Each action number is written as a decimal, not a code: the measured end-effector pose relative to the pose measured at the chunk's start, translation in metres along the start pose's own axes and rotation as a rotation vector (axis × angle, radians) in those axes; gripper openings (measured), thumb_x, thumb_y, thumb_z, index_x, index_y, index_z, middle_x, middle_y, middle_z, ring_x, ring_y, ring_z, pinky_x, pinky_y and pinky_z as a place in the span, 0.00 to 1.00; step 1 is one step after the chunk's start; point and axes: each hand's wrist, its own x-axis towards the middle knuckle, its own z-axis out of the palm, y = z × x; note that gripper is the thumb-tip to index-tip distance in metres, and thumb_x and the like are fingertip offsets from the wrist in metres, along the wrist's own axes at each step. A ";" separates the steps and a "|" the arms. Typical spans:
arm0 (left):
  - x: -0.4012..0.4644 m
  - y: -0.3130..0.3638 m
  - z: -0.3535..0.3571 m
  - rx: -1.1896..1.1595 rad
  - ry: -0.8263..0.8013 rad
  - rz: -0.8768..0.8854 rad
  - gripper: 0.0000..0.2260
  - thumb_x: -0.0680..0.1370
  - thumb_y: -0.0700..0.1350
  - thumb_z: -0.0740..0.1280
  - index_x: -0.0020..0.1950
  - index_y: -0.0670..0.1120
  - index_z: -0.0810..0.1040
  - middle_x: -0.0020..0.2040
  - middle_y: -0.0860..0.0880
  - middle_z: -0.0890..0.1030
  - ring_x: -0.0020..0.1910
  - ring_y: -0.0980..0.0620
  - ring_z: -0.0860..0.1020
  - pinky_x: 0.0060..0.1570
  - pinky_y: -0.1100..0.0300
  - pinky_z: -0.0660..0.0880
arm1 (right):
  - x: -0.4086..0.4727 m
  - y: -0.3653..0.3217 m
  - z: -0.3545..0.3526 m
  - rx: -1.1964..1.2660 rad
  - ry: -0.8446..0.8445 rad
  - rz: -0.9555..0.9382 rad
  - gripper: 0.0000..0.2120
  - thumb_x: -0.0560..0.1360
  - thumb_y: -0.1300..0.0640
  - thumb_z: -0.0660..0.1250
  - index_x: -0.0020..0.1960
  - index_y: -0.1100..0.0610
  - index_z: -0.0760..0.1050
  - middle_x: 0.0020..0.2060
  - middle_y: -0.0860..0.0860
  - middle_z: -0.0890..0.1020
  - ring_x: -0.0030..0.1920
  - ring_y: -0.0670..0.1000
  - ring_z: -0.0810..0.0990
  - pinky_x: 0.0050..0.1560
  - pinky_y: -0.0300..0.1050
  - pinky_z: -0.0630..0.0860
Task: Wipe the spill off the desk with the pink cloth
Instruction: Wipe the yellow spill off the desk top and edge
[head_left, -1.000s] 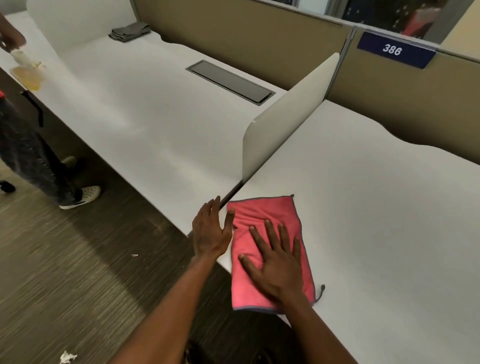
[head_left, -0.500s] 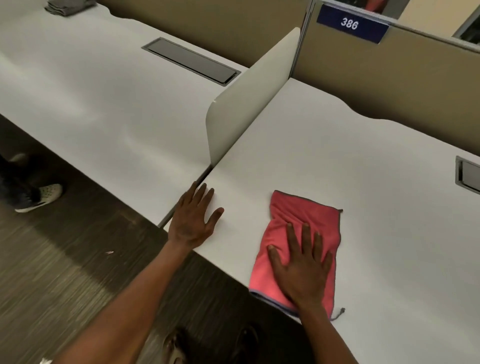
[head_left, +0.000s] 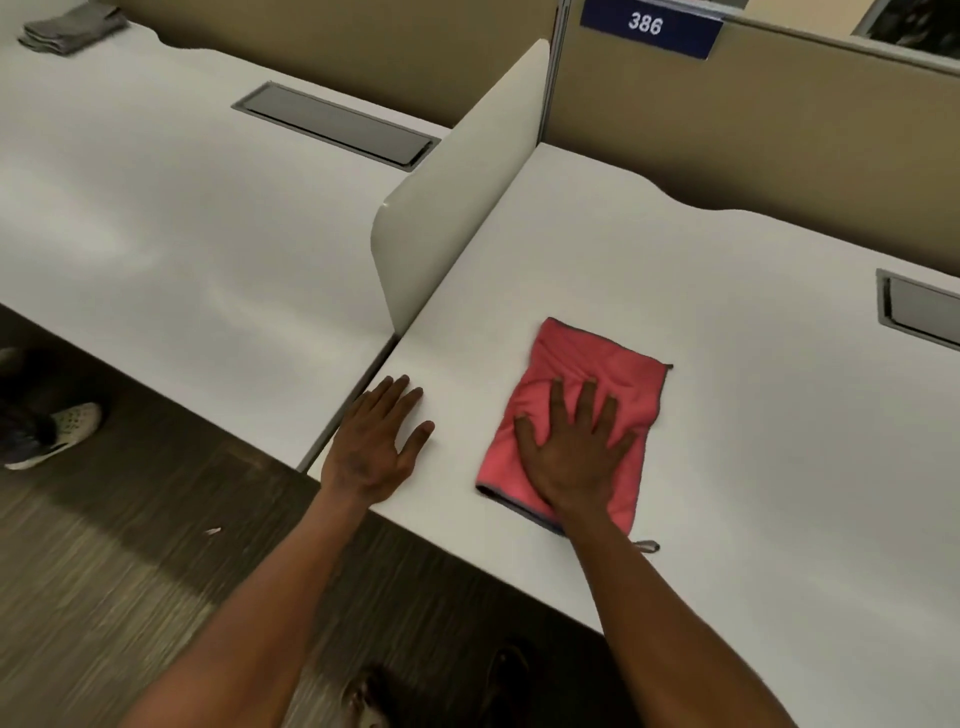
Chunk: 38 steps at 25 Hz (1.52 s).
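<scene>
The folded pink cloth (head_left: 582, 374) with a grey hem lies flat on the white desk (head_left: 753, 467), close to its front edge. My right hand (head_left: 576, 452) presses on the cloth's near half with fingers spread and straight. My left hand (head_left: 376, 441) rests flat on the desk's front left corner, a hand's width left of the cloth, fingers straight. No spill shows on the desk surface.
A white divider panel (head_left: 457, 208) stands between this desk and the neighbouring desk (head_left: 156, 234) on the left. Grey cable hatches (head_left: 337, 124) (head_left: 919, 312) sit in both desks. A folded grey cloth (head_left: 67, 31) lies far left. Another person's shoe (head_left: 57, 431) is on the floor.
My right hand has slid the pink cloth to the right, away from the desk's left corner. My left hand has stayed flat at the corner. The view turned right.
</scene>
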 end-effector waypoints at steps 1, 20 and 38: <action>0.001 0.005 -0.001 -0.003 -0.011 0.010 0.29 0.82 0.66 0.50 0.79 0.54 0.65 0.81 0.53 0.63 0.81 0.54 0.57 0.80 0.54 0.52 | -0.012 -0.004 0.001 0.000 -0.006 -0.056 0.39 0.78 0.25 0.41 0.84 0.40 0.44 0.85 0.52 0.47 0.84 0.62 0.42 0.78 0.74 0.37; 0.000 0.000 -0.007 -0.028 -0.025 -0.017 0.28 0.82 0.66 0.50 0.79 0.55 0.66 0.80 0.55 0.63 0.80 0.55 0.58 0.79 0.56 0.52 | -0.028 0.047 -0.014 -0.041 -0.121 -0.175 0.37 0.76 0.23 0.42 0.82 0.32 0.42 0.84 0.46 0.39 0.84 0.59 0.35 0.75 0.72 0.31; -0.001 0.000 -0.007 -0.077 0.057 -0.003 0.25 0.82 0.62 0.55 0.77 0.54 0.71 0.78 0.53 0.68 0.79 0.54 0.63 0.78 0.51 0.59 | -0.012 -0.025 0.004 -0.023 -0.127 -0.290 0.39 0.76 0.24 0.47 0.83 0.36 0.44 0.85 0.48 0.43 0.84 0.60 0.36 0.76 0.71 0.30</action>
